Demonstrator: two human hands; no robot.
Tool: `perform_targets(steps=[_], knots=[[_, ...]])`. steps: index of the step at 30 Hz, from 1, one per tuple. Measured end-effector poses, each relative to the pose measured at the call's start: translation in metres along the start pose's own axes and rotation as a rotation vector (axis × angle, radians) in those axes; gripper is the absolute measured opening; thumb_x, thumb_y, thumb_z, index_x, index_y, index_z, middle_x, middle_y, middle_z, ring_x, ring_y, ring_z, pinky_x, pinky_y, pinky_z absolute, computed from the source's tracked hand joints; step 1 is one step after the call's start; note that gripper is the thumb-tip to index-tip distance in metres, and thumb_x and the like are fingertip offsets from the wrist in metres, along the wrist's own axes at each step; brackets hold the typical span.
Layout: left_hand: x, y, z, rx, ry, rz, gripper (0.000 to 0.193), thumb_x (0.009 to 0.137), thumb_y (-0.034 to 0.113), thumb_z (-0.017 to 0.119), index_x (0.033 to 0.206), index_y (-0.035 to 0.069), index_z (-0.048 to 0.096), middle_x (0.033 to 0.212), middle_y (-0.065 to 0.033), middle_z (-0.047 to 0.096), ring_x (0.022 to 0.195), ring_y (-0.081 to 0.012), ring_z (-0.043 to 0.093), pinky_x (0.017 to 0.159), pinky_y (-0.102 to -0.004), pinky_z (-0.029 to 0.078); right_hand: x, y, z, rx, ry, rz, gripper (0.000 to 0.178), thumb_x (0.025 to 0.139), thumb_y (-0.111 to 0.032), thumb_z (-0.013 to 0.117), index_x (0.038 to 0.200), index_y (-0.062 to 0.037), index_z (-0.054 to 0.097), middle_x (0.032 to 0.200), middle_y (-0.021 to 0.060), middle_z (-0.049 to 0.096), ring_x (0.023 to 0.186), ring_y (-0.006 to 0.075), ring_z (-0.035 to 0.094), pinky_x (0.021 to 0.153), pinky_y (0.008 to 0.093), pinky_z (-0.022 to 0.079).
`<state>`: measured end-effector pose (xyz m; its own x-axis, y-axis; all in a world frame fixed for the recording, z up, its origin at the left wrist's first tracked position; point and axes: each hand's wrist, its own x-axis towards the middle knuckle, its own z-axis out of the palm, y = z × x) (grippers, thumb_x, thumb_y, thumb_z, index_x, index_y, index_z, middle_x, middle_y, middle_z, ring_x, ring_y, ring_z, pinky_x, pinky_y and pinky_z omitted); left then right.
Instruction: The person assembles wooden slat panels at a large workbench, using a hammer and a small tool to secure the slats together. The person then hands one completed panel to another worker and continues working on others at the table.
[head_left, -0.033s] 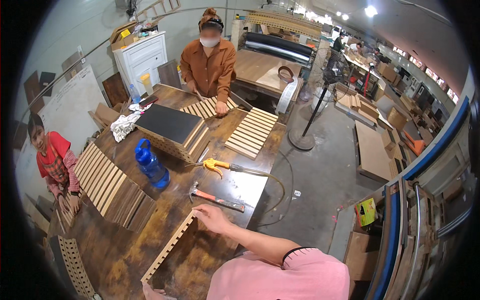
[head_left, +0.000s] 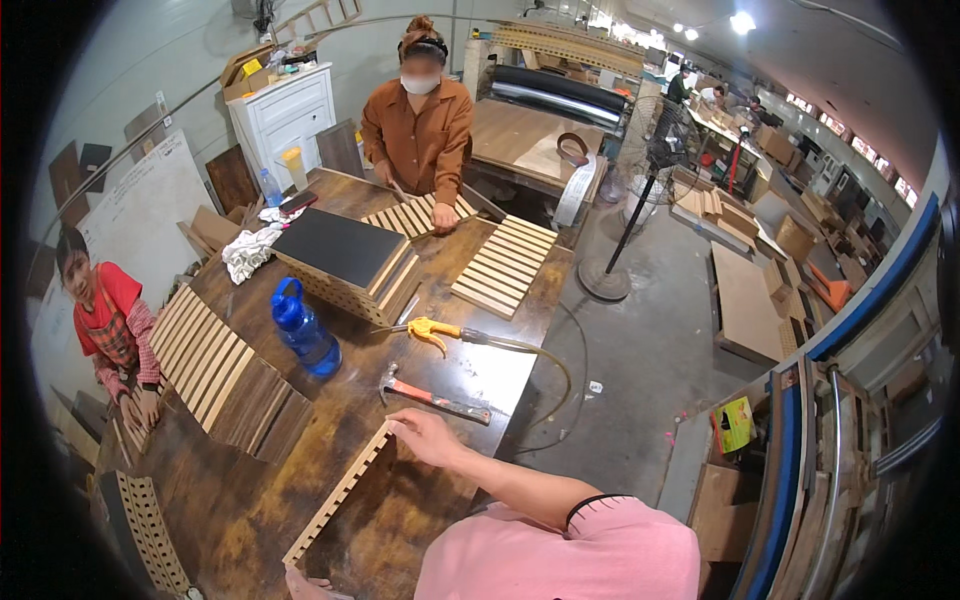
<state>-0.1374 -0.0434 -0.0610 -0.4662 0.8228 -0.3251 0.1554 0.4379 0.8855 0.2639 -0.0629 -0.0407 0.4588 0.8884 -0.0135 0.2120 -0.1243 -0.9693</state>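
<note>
Between my two hands a slatted wooden panel (head_left: 338, 496) is seen edge-on, its pale edge marked by a row of dark notches. My right hand (head_left: 426, 438) pinches its far end, thumb and fingers closed on the corner. At the near end my left hand (head_left: 310, 586) grips the other corner, partly cut off by the picture's lower rim. Just beyond my right hand lies a claw hammer (head_left: 435, 397) with a red and black handle. Farther off rests a yellow air blow gun (head_left: 430, 331) on its hose.
The brown table (head_left: 235, 490) also bears a blue water bottle (head_left: 306, 338), a stack of slatted panels (head_left: 225, 375), a black-topped stack (head_left: 340, 247) and a pale slatted panel (head_left: 505, 266). Two co-workers handle panels at the far and left sides. A standing fan (head_left: 630, 235) is right of the table.
</note>
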Motion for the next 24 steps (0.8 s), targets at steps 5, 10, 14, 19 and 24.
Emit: perform_targets(steps=[5, 10, 14, 19, 24], knots=[[0.002, -0.002, -0.003, -0.02, -0.011, 0.04, 0.052, 0.093, 0.053, 0.069, 0.1, 0.001, 0.073, 0.071, -0.017, 0.058, 0.043, -0.0306, 0.05, 0.036, -0.0424, 0.042, -0.001, 0.003, 0.003, -0.001, 0.025, -0.025, 0.037, 0.103, -0.033, 0.061, 0.123, -0.0029, 0.069, 0.117, 0.0161, 0.073, 0.108, 0.03, 0.072, 0.092, 0.0381, 0.055], [-0.001, 0.006, -0.003, -0.033, -0.023, 0.032, 0.051, 0.092, 0.051, 0.069, 0.101, 0.001, 0.074, 0.072, -0.017, 0.058, 0.044, -0.0312, 0.05, 0.037, -0.0426, 0.042, 0.001, 0.004, 0.002, 0.031, 0.032, -0.006, 0.038, 0.102, -0.034, 0.063, 0.123, -0.0034, 0.07, 0.116, 0.0154, 0.074, 0.105, 0.029, 0.073, 0.091, 0.0378, 0.055], [-0.006, 0.016, -0.001, -0.033, -0.017, -0.042, 0.048, 0.092, 0.047, 0.07, 0.1, 0.0, 0.074, 0.073, -0.0163, 0.059, 0.048, -0.0305, 0.052, 0.04, -0.0436, 0.044, 0.005, 0.014, 0.006, 0.064, 0.028, -0.001, 0.039, 0.101, -0.036, 0.064, 0.123, -0.004, 0.071, 0.115, 0.0149, 0.075, 0.104, 0.0282, 0.073, 0.091, 0.0379, 0.055], [-0.014, 0.025, 0.003, -0.02, -0.013, 0.063, 0.052, 0.092, 0.051, 0.07, 0.102, 0.0, 0.074, 0.073, -0.0178, 0.06, 0.052, -0.0304, 0.054, 0.046, -0.0446, 0.048, 0.007, 0.008, 0.006, 0.028, 0.059, -0.006, 0.038, 0.1, -0.036, 0.066, 0.119, -0.0042, 0.072, 0.113, 0.0131, 0.075, 0.102, 0.0259, 0.073, 0.09, 0.0375, 0.055], [0.0, 0.007, -0.004, 0.025, 0.03, 0.157, 0.062, 0.091, 0.06, 0.07, 0.105, 0.0, 0.074, 0.073, -0.0209, 0.06, 0.053, -0.0305, 0.054, 0.051, -0.0446, 0.051, 0.011, -0.006, 0.008, 0.017, 0.014, 0.011, 0.036, 0.099, -0.036, 0.067, 0.117, -0.0042, 0.072, 0.108, 0.0116, 0.076, 0.101, 0.0239, 0.073, 0.09, 0.0361, 0.055]])
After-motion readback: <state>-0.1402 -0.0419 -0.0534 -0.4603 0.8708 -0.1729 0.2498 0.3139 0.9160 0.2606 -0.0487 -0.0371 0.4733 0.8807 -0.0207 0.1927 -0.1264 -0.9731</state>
